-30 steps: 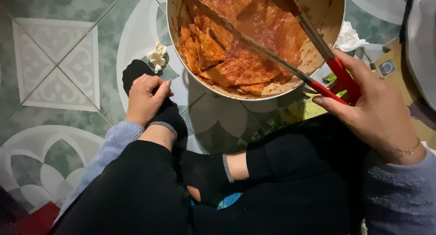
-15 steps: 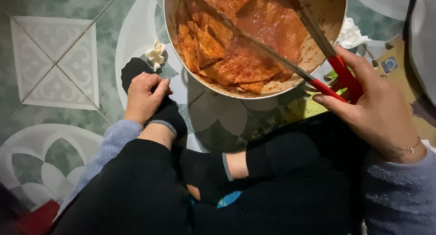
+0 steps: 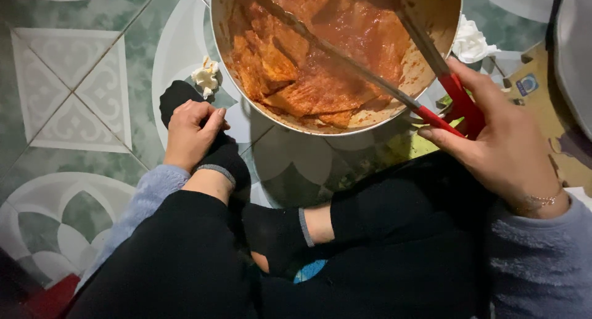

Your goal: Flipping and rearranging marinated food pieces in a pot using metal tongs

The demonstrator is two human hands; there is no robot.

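Black-socked foot [image 3: 203, 140] on the tiled floor [image 3: 74, 109]: the left hand [image 3: 188, 134] rests curled on it, holding nothing. The right hand [image 3: 502, 149] grips red-handled tongs [image 3: 370, 72], jaws spread into the pot [image 3: 431, 23] beyond. The sauce-soaked tortilla pieces [image 3: 308, 88] look soft, slippery, tear-prone; best pinched gently by an edge.

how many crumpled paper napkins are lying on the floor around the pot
2. One crumpled napkin lies on the tiled floor left of the pot; the other napkin sits at its right rim. Others may be hidden behind the pot.
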